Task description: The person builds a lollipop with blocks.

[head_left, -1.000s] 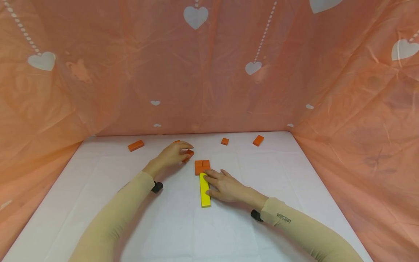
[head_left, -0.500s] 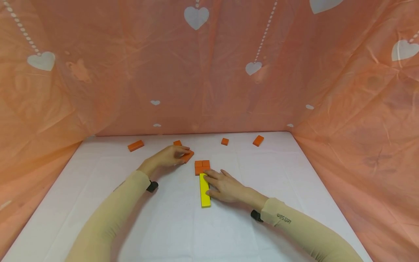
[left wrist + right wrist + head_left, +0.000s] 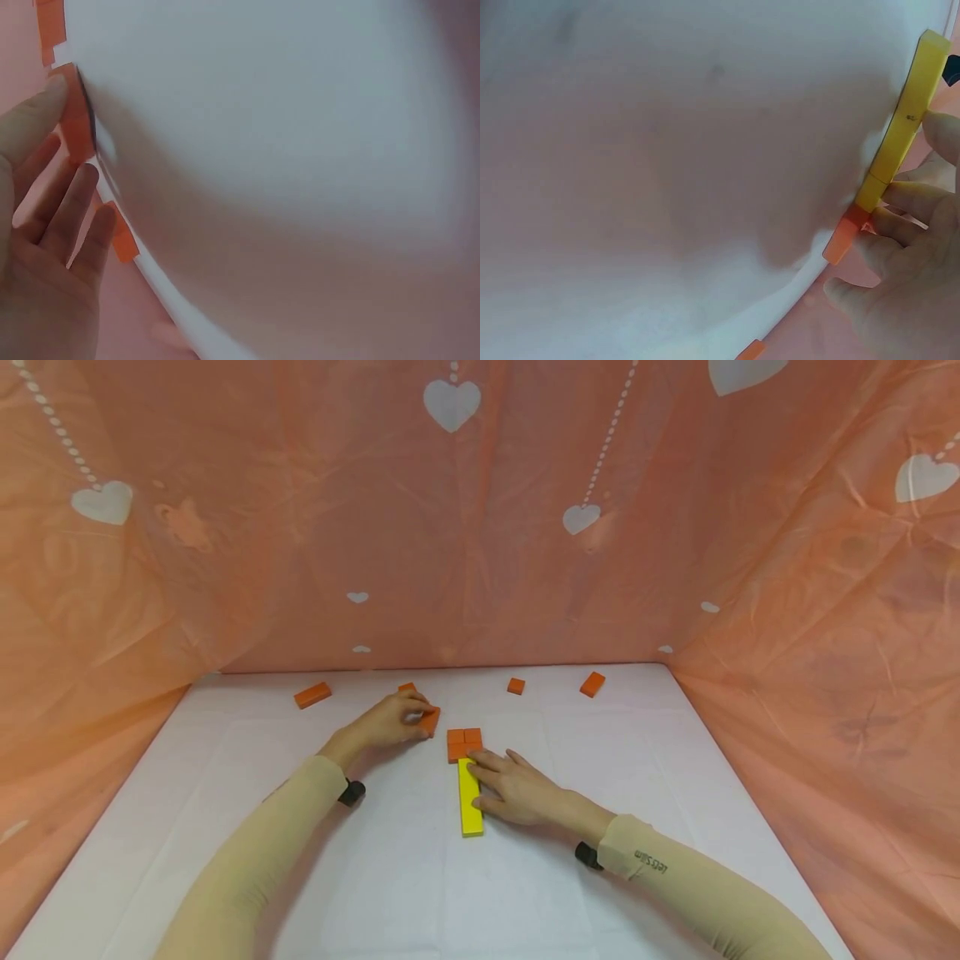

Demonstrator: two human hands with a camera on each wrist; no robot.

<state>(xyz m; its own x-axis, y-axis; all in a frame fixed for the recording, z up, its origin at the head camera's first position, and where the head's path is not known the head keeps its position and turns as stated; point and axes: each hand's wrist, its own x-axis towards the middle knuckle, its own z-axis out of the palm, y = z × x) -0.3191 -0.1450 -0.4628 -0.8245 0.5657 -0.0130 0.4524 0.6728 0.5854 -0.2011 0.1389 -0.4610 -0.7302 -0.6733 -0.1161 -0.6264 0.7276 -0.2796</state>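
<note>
My left hand (image 3: pixel 390 720) pinches an orange block (image 3: pixel 430 722) between thumb and fingers, left of a cluster of orange blocks (image 3: pixel 456 736). In the left wrist view, the thumb lies on that block's near face and the fingertips meet its other end. The cluster has two small pieces side by side above a wider one. A long yellow block (image 3: pixel 470 810) runs from its lower edge toward me. My right hand (image 3: pixel 521 789) rests along the right side of both, fingers extended; in the right wrist view its fingertips touch the yellow block (image 3: pixel 907 112) and the orange piece (image 3: pixel 844 236).
Along the far side of the white table (image 3: pixel 375 877) lie loose orange blocks: one at left (image 3: pixel 312 695), one partly behind the left hand (image 3: pixel 407 687), a small one (image 3: pixel 516 686) and one at right (image 3: pixel 592 684). Pink cloth (image 3: pixel 487 568) with hearts walls the back and sides.
My left hand has closed on the orange block and turned it from a slant toward lengthwise, shifting it slightly nearer me. My right hand and the yellow block have stayed put.
</note>
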